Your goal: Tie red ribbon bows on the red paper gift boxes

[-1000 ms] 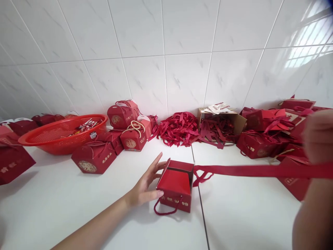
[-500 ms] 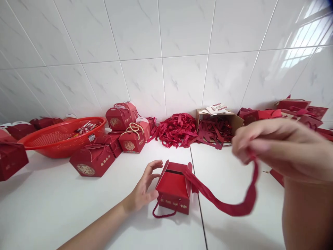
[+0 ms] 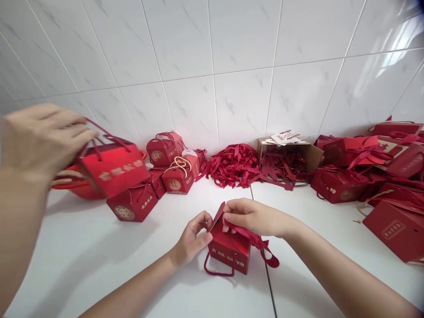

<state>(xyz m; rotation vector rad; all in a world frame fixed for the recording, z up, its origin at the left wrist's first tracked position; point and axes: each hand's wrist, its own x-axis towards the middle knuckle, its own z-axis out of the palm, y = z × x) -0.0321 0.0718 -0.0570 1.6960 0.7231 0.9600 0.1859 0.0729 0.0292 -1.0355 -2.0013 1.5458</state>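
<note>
Head view: left hand [image 3: 191,239] clasps the red box [image 3: 228,252] on the white table [image 3: 126,260]; right hand [image 3: 253,217] pinches its ribbon [image 3: 255,241].

The white tabletop [image 3: 82,269] carries red gift boxes [image 3: 132,207], a ribbon heap [image 3: 233,165] and a cardboard box [image 3: 309,152].

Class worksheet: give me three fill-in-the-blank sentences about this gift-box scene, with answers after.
The left hand and right hand both touch one small ___ gift box. A ribbon trails from under the ___ hand. Another person's hand lifts a second box by its cord ___.
Answers: red; right; handle.
</note>
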